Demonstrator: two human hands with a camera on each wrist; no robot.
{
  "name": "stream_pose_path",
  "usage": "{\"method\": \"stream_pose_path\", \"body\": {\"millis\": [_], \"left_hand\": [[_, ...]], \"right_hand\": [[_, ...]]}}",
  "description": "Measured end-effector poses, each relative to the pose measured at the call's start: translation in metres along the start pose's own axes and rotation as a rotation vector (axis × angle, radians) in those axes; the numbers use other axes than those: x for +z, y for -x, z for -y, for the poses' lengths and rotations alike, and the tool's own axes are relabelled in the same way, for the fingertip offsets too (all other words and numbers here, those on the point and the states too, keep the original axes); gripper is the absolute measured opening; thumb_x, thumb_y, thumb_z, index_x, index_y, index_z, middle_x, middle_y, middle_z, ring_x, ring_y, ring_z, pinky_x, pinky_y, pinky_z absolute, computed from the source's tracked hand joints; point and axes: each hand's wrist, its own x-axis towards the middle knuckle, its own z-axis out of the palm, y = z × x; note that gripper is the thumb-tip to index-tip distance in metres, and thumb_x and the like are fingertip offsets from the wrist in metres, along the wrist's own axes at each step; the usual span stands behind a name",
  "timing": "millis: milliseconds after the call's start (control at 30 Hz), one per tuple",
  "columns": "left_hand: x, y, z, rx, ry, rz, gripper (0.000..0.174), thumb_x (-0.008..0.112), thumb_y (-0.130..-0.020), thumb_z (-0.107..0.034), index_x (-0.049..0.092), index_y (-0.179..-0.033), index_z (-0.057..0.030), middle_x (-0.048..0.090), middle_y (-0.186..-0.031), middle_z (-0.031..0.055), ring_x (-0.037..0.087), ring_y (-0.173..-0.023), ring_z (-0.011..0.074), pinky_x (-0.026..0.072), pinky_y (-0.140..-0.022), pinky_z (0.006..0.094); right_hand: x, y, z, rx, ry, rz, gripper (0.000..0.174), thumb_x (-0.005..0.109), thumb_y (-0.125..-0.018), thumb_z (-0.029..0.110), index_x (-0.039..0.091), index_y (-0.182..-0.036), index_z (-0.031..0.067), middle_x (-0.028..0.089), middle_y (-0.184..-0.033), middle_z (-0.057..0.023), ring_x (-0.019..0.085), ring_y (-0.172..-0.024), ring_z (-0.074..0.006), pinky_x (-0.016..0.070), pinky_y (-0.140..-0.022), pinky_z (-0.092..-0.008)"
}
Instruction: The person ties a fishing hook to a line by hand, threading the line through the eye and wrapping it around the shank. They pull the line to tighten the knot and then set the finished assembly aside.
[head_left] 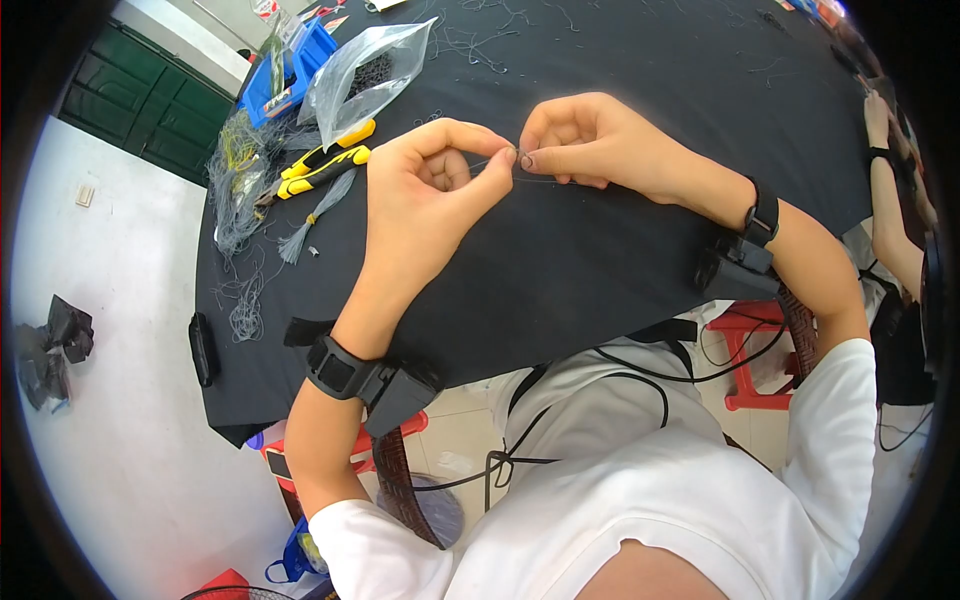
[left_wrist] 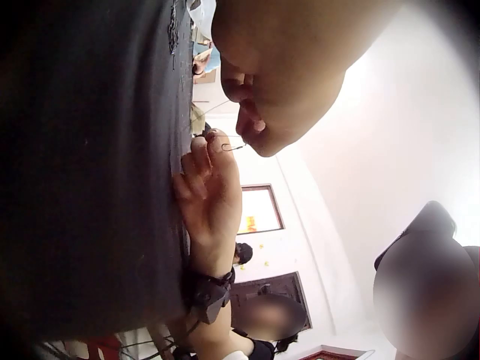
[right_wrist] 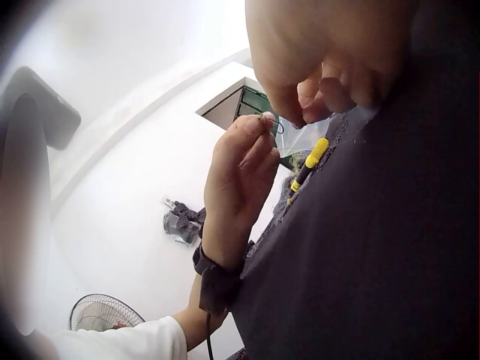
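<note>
Both hands meet fingertip to fingertip above the black-covered table (head_left: 600,270). My left hand (head_left: 420,200) pinches a tiny fish hook between thumb and index finger; the hook (left_wrist: 229,148) shows as a thin dark curve between the fingertips in the left wrist view. Opposite it, my right hand (head_left: 605,150) has thumb and index finger pressed together on thin fishing line (head_left: 540,181), its other fingers curled. The line runs between the two hands, and the fingertips hide much of it.
Yellow-and-black pliers (head_left: 325,178) lie left of the hands, beside tangled line (head_left: 235,190) and a tied bundle of strands (head_left: 300,238). Behind stand a clear plastic bag (head_left: 400,60) of dark bits and a blue bin (head_left: 262,95). Another person's arm (head_left: 890,200) is at right.
</note>
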Motion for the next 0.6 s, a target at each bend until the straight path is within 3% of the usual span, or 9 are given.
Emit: {"method": "stream_pose_path", "body": {"millis": [233, 333, 533, 600], "left_hand": [[0.002, -0.002, 0.002, -0.138, 0.127, -0.067, 0.011, 0.067, -0.080, -0.007, 0.065, -0.084, 0.0034, 0.045, -0.053, -0.0099, 0.032, -0.046, -0.0039, 0.0204, -0.043, 0.0151], [0.001, -0.002, 0.002, -0.145, 0.102, -0.085, 0.012, 0.067, -0.081, -0.007, 0.066, -0.085, 0.0033, 0.045, -0.053, -0.0100, 0.031, -0.046, -0.0040, 0.0197, -0.043, 0.0153], [-0.006, -0.005, 0.007, -0.058, 0.037, -0.102, 0.011, 0.067, -0.080, -0.007, 0.066, -0.085, 0.0019, 0.043, -0.052, -0.0103, 0.031, -0.045, -0.0043, 0.0189, -0.043, 0.0152], [-0.007, -0.004, 0.007, -0.067, 0.010, -0.092, 0.010, 0.067, -0.080, -0.006, 0.066, -0.086, 0.0016, 0.047, -0.057, -0.0092, 0.034, -0.049, -0.0038, 0.0226, -0.046, 0.0143]], "right_hand": [[0.014, 0.008, 0.015, 0.090, -0.029, 0.031, 0.013, 0.063, -0.084, 0.016, 0.057, -0.083, 0.0050, 0.057, -0.070, -0.0024, 0.043, -0.045, -0.0037, 0.0277, -0.039, -0.0170], [0.013, 0.010, 0.018, 0.099, -0.024, 0.045, 0.013, 0.064, -0.084, 0.017, 0.057, -0.082, 0.0056, 0.056, -0.068, 0.0002, 0.040, -0.046, -0.0027, 0.0279, -0.041, -0.0171], [0.006, 0.004, 0.003, -0.170, 0.097, -0.103, 0.014, 0.064, -0.083, 0.017, 0.061, -0.085, 0.0028, 0.047, -0.057, 0.0063, 0.038, -0.048, -0.0004, 0.0268, -0.044, -0.0192], [0.006, 0.008, 0.009, -0.168, 0.118, -0.132, 0.014, 0.063, -0.083, 0.017, 0.061, -0.085, 0.0026, 0.043, -0.053, 0.0080, 0.035, -0.047, 0.0000, 0.0252, -0.044, -0.0200]]}}
